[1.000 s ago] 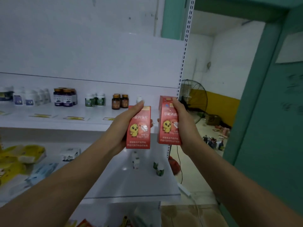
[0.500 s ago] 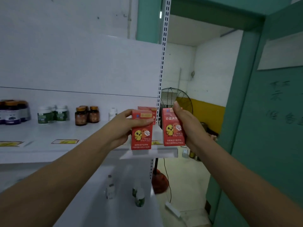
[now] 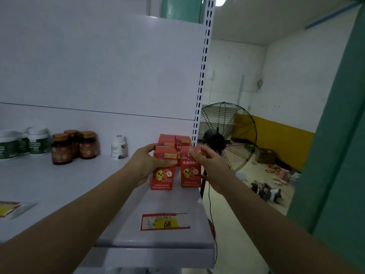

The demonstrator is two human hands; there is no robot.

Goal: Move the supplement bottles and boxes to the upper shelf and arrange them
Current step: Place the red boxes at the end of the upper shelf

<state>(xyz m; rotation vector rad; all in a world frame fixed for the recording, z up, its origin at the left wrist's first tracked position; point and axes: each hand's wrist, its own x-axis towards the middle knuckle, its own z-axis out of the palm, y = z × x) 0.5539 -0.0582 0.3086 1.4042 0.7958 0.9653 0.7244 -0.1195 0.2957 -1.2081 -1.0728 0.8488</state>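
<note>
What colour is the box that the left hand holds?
The box is red with a yellow chick; the head view shows it.

Arms out fwd — L hand (image 3: 146,165), R hand (image 3: 209,167) both gripping.

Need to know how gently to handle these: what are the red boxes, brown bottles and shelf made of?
Red boxes: likely printed cardboard, slightly glossy; sharp folded edges, flat printed faces.
Brown bottles: amber glass or plastic, cannot tell which; shiny highlights.
Shelf: probably painted metal, smooth white; thin folded front lip.
</note>
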